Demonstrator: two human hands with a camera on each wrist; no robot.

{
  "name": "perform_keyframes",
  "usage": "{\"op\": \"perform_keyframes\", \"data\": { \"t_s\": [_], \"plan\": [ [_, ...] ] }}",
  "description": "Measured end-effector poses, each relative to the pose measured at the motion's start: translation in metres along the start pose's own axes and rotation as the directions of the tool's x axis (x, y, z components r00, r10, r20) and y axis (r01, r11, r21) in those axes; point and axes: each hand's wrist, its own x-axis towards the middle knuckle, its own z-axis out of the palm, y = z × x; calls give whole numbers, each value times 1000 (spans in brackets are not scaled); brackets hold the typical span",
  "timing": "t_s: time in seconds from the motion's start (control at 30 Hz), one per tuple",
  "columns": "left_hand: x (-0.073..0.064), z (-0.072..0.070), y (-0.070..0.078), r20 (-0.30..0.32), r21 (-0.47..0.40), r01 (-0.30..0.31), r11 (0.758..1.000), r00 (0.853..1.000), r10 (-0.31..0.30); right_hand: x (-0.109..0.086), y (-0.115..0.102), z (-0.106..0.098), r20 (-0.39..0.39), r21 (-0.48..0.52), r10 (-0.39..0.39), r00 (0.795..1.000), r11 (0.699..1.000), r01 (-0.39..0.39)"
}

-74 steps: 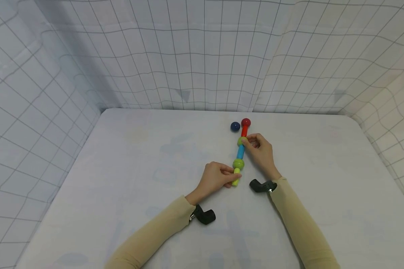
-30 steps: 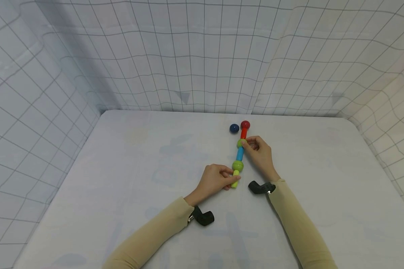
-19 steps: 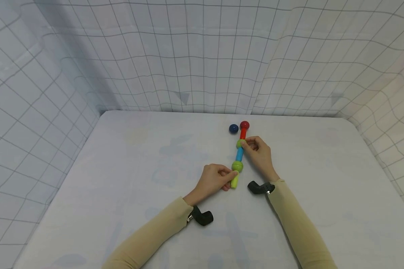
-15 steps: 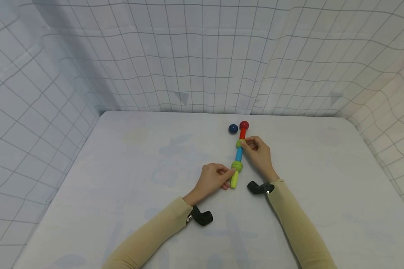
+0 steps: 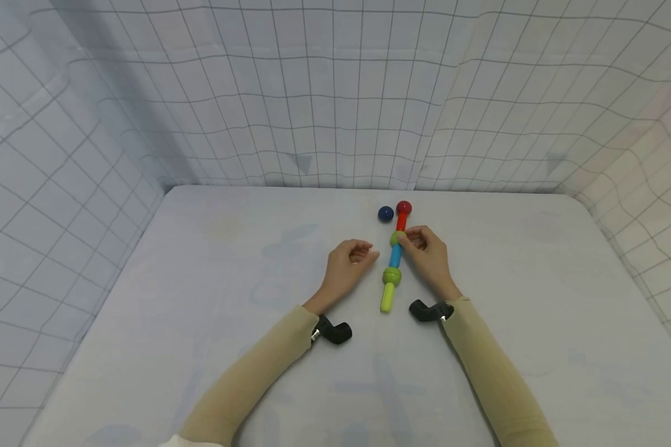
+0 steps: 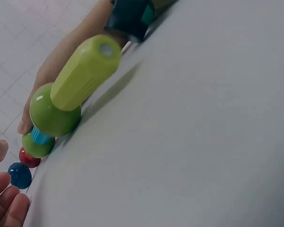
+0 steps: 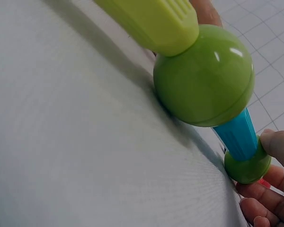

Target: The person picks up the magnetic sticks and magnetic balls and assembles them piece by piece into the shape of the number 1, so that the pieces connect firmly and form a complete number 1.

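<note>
A chain of toy rods and balls lies on the table: a red ball [image 5: 404, 208], red rod [image 5: 401, 222], small green ball [image 5: 396, 238], blue rod [image 5: 395, 256], larger green ball [image 7: 206, 75] and yellow-green rod [image 5: 387, 298] at the near end. My right hand [image 5: 429, 259] pinches the small green ball between thumb and fingers. Left of the chain, my left hand [image 5: 345, 268] holds nothing, its fingers loosely curled and apart from the rods. A dark blue ball [image 5: 386, 214] sits just left of the red ball.
The white table [image 5: 229, 261] has its far edge close behind the balls. Grid-patterned white curtains [image 5: 335, 93] stand behind and at both sides. A black wrist device [image 5: 335, 332] juts from the left sleeve, another black device [image 5: 430, 310] from the right.
My left hand has let go of the yellow-green rod and moved away from it, toward the far side and slightly left. The right hand keeps its pinch on the small green ball.
</note>
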Motion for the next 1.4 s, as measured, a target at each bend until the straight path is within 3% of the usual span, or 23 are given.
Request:
{"op": "perform_keyframes", "data": {
  "t_s": [0.17,0.33,0.53,0.67,0.73,0.87,1.07,1.4],
  "plan": [
    [29,2,-8,-11,81,-21,996,1000,22,0,-1,3,15,-2,19,1000,1000,-19],
    [53,4,-17,-5,196,-99,976,995,102,0,-1,7,28,1,5,1000,1000,-5],
    [73,4,-23,128,332,-201,922,978,167,1,-3,8,25,15,-29,999,999,29],
    [80,4,-22,226,399,-243,884,961,162,1,-4,7,29,16,-37,999,999,36],
    [82,5,-21,250,411,-245,878,957,149,1,-4,7,29,11,-37,999,999,37],
    [83,7,-22,251,415,-219,883,960,120,1,-2,5,20,-5,-38,999,999,38],
    [81,10,-25,178,352,-181,918,976,124,0,1,5,5,5,-45,999,999,45],
    [52,-1,-22,83,182,-165,969,985,152,0,3,0,1,-16,-30,1000,999,30]
  ]
}}
